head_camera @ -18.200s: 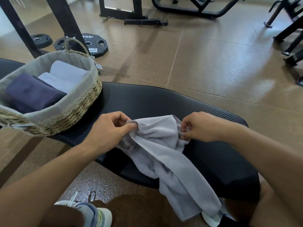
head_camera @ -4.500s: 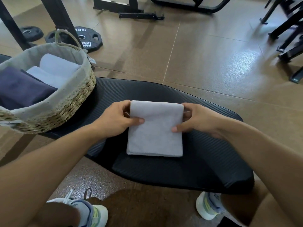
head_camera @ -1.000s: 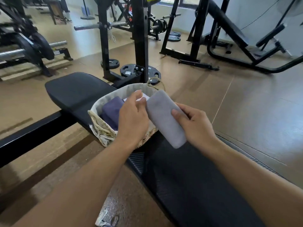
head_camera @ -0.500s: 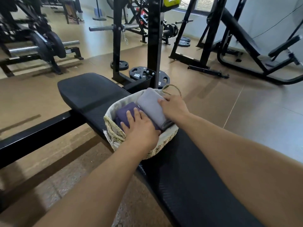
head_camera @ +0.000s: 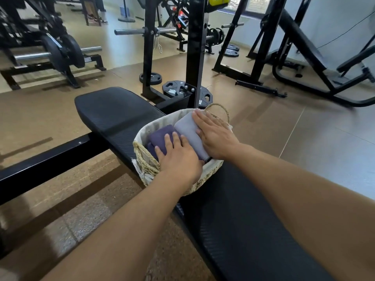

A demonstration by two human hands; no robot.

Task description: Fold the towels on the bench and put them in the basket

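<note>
A woven basket (head_camera: 145, 161) with a cloth lining stands on the black bench (head_camera: 113, 112). Inside it lie a folded dark purple towel (head_camera: 159, 134) on the left and a folded light grey towel (head_camera: 187, 128) on the right. My left hand (head_camera: 179, 159) rests flat on the purple towel with straight fingers. My right hand (head_camera: 214, 134) lies flat over the right side of the grey towel, fingers straight and pressing it down. Towels underneath are hidden.
The bench pad continues toward me at the lower right (head_camera: 243, 230). A black rack post (head_camera: 195, 51) rises just behind the basket, with weight plates (head_camera: 174, 90) on the floor at its foot. Barbells and other gym machines stand farther back.
The folded grey towel went from my hands into the basket. Both hands now lie flat on the towels, and my right hand has slid over the grey towel's right side.
</note>
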